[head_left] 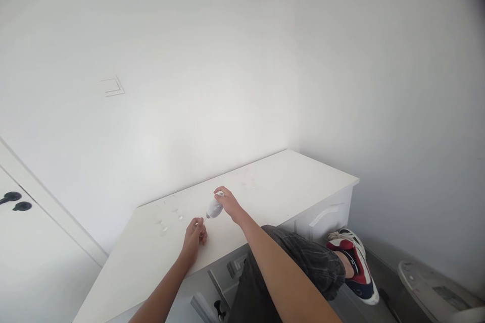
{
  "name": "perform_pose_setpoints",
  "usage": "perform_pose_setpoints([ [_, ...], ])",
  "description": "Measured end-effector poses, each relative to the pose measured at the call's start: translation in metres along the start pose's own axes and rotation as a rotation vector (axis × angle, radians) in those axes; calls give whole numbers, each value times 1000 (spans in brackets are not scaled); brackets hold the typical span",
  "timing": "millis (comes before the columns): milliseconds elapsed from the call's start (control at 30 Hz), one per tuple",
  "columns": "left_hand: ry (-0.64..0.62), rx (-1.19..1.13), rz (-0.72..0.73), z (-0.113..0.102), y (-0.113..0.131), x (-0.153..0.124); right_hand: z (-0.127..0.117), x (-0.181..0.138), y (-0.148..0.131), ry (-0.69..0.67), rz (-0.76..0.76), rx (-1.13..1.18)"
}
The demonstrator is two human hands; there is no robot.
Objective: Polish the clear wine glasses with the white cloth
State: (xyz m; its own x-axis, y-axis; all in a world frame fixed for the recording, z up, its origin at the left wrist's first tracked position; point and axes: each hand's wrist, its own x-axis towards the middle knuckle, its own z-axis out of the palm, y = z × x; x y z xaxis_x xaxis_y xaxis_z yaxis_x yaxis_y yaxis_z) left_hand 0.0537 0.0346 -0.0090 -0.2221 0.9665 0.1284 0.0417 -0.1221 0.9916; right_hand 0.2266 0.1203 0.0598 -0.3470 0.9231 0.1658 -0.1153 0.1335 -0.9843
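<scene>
My right hand (226, 201) grips a small clear bottle (215, 208) from its upper end. The bottle is tilted over the white cabinet top, its narrow end pointing down and left toward my left hand (196, 234). My left hand rests near the front edge with its fingers curled together; what they pinch, if anything, is too small to make out. Left of the hands, several small clear pieces (164, 228) lie on the surface. More faint clear pieces (253, 181) lie toward the back, beyond my right hand.
The white cabinet top (295, 181) meets the wall behind it. Below the front edge are drawer fronts, one with a black knob (219, 309). My leg and sneaker (356, 267) are at the right, near a pale appliance (435, 287). A door handle (11, 197) is at far left.
</scene>
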Motion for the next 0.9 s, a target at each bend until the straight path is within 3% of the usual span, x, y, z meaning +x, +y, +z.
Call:
perform_pose_setpoints([
  [167, -8, -52, -50, 0, 5, 0, -1, -2, -4, -75, -63, 21],
  [267, -14, -18, -44, 2, 8, -1, -1, -1, -3, -42, -50, 8],
  [567, 38, 105, 60, 2, 5, -2, 0, 8, 12, 49, 143, 24],
  [800, -9, 21, -38, -4, 0, 1, -1, 2, 3, -41, -25, 12],
  [900, -57, 39, -25, -1, 7, -2, -2, 1, 0, -12, -55, 11],
])
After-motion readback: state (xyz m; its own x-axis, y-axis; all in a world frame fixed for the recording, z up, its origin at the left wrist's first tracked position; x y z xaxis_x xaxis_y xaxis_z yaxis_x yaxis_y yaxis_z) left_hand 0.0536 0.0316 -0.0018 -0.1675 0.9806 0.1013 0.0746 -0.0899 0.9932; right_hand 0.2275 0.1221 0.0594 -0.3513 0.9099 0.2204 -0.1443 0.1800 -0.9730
